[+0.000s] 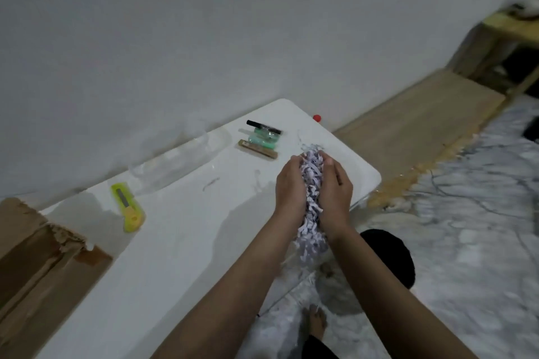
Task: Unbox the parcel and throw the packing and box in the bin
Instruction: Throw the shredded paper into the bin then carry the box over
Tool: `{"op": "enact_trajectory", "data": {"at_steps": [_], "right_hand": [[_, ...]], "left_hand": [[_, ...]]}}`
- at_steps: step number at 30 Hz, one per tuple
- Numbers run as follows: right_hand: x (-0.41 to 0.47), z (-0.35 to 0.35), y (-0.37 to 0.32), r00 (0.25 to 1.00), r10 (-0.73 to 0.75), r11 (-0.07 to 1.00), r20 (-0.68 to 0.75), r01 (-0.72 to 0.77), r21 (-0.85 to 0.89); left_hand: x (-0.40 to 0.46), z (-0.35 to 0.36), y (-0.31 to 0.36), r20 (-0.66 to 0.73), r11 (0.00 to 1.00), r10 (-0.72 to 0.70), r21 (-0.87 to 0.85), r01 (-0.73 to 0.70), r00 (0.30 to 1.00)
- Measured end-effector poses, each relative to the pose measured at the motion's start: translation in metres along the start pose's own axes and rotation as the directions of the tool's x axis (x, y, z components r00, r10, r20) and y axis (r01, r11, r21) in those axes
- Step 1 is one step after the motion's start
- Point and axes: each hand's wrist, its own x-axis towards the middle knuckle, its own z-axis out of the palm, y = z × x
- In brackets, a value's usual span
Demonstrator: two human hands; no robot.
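While cupping shredded paper point(311, 183) between left hand point(290, 185) and right hand point(335, 188), best squeezing firmly, carrying low toward black bin point(390, 256).

The cardboard box point(38, 265) is running off the left edge, only its torn flap end showing. Both palms are hiding the middle of the shredded paper point(311, 183) — strands are poking out above and below. A dark round thing point(390, 256) on the floor is lying partly behind the right forearm. Upper right, a wooden shelf point(501, 38) is smearing into blur.
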Motion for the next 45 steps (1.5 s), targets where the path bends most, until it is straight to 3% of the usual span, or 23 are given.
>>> {"op": "enact_trajectory", "data": {"at_steps": [8, 15, 23, 30, 32, 35, 45], "right_hand": [[0.027, -0.14, -0.003, 0.914, 0.08, 0.997, -0.397, -0.068, 0.044], [0.078, -0.251, 0.038, 0.8, 0.288, 0.957, -0.527, -0.235, 0.167], [0.147, -0.335, 0.132, 0.619, 0.608, 0.789, -0.496, -0.54, 0.294], [0.215, -0.375, 0.212, 0.518, 0.756, 0.641, -0.399, -0.708, 0.296], [0.235, -0.386, 0.233, 0.505, 0.783, 0.609, -0.364, -0.741, 0.283], [0.257, -0.4, 0.265, 0.424, 0.841, 0.523, -0.335, -0.794, 0.31], [0.256, -0.406, 0.288, 0.419, 0.856, 0.502, -0.302, -0.813, 0.294]], "left_hand": [[-0.026, 0.138, -0.062, 0.283, 0.988, -0.119, 0.127, 0.086, 0.952], [-0.023, 0.25, -0.128, 0.314, 0.916, -0.36, 0.299, 0.269, 0.878], [0.029, 0.333, -0.23, 0.172, 0.674, -0.661, 0.565, 0.476, 0.731], [0.104, 0.367, -0.304, 0.1, 0.551, -0.74, 0.657, 0.515, 0.665], [0.125, 0.376, -0.326, 0.084, 0.535, -0.737, 0.678, 0.504, 0.67], [0.153, 0.378, -0.368, 0.051, 0.535, -0.74, 0.649, 0.542, 0.67], [0.153, 0.367, -0.371, 0.002, 0.516, -0.772, 0.586, 0.625, 0.636]]}}
